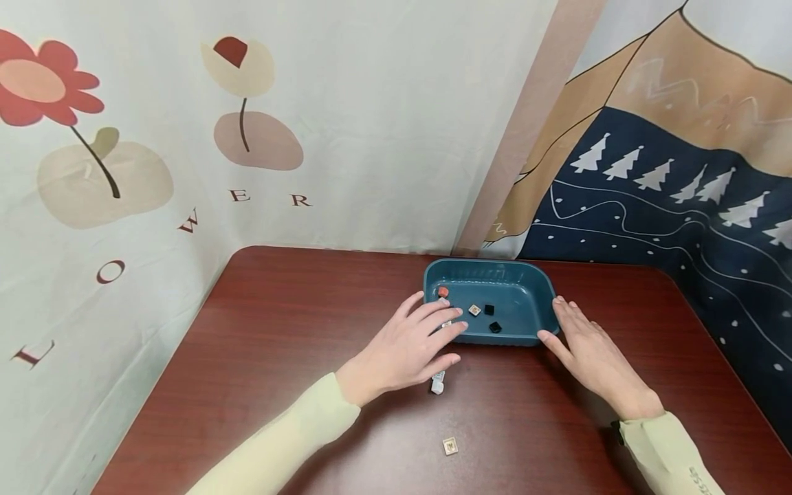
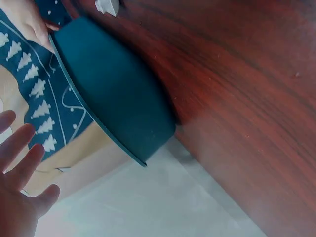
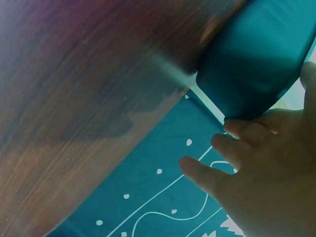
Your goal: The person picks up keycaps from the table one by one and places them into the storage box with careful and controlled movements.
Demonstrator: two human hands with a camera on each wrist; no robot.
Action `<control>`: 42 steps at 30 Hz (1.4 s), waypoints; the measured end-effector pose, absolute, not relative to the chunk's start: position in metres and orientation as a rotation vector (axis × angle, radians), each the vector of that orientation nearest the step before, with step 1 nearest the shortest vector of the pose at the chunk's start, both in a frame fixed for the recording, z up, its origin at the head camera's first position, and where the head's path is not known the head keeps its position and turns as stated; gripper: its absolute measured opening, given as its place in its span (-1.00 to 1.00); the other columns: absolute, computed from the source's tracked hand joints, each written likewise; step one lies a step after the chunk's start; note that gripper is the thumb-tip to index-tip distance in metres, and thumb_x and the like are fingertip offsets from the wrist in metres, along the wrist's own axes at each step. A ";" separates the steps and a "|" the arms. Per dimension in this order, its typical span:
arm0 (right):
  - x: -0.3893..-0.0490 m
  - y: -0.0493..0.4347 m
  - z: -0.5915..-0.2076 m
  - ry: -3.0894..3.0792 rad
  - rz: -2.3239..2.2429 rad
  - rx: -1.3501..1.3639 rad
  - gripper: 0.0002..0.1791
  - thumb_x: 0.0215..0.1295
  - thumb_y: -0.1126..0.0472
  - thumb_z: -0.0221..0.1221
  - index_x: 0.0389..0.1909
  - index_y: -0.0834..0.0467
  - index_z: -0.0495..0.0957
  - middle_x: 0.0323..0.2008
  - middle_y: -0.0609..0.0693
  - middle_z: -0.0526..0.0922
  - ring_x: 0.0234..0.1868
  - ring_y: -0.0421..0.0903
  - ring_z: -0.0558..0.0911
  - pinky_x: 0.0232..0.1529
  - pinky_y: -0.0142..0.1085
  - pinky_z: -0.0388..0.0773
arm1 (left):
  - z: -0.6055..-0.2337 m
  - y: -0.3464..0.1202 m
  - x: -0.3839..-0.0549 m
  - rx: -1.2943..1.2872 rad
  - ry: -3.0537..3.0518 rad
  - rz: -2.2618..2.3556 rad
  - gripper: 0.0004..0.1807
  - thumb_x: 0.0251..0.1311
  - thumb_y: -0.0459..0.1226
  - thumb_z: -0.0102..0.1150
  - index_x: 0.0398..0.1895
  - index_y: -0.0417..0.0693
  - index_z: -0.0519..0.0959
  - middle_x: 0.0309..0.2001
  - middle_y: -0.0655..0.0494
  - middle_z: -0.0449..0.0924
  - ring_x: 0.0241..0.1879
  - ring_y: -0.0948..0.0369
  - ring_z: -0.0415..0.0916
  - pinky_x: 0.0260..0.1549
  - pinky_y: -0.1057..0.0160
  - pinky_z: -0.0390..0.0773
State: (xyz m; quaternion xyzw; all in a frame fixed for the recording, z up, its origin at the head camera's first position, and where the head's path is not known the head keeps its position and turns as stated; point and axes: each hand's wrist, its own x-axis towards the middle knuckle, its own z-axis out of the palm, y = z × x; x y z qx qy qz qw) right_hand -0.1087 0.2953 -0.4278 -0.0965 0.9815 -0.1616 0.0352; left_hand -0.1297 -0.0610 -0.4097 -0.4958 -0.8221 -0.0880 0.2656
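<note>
A dark teal plastic basin [image 1: 520, 297] stands at the far side of the table. My left hand [image 1: 402, 349] hovers with spread fingers over its front left corner, holding nothing; in the left wrist view those fingers [image 2: 23, 165] are beside the basin. My right hand [image 1: 595, 359] rests straight fingers against the basin's right side, thumb at the front rim. Inside the basin lie a small red piece [image 1: 443, 291], a beige square piece [image 1: 474, 310] and two black pieces [image 1: 489, 309]. The left hand partly hides pale pieces there.
Small white pieces [image 1: 437, 386] lie on the brown table [image 1: 297, 309] just in front of the basin. Nearer to me is a beige square piece [image 1: 449, 446]. A printed curtain [image 1: 371, 124] hangs behind the table, and a dark blue patterned cloth [image 1: 625, 220] at the right.
</note>
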 end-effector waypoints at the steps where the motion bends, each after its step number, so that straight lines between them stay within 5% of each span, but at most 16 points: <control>1: -0.109 0.295 -0.428 3.015 -0.497 -0.297 -0.03 0.57 -0.27 -0.01 0.61 0.38 -0.05 0.59 0.37 0.01 0.57 0.41 0.02 0.38 0.44 0.06 | -0.410 -0.061 -0.127 -1.349 -2.213 -0.236 -0.52 0.37 0.08 0.26 0.23 0.06 0.64 0.27 0.09 0.60 0.32 0.07 0.46 0.39 -0.18 0.28; 10: -0.108 0.295 -0.429 3.010 -0.501 -0.286 -0.02 0.56 -0.28 0.00 0.61 0.37 -0.05 0.59 0.37 0.01 0.57 0.41 0.03 0.38 0.44 0.05 | -0.419 -0.062 -0.109 -1.496 -2.118 -0.134 -0.32 0.40 0.29 0.05 0.32 0.05 0.58 0.29 0.10 0.58 0.33 0.09 0.45 0.41 -0.15 0.27; 42: -0.108 0.296 -0.430 3.018 -0.507 -0.287 -0.03 0.56 -0.27 0.00 0.61 0.38 -0.04 0.58 0.38 0.01 0.56 0.42 0.03 0.38 0.44 0.06 | -0.442 -0.054 -0.064 -1.982 -2.147 0.216 -0.37 0.51 0.27 -0.16 0.51 0.30 0.37 0.52 0.18 0.29 0.50 0.17 0.21 0.45 -0.12 0.18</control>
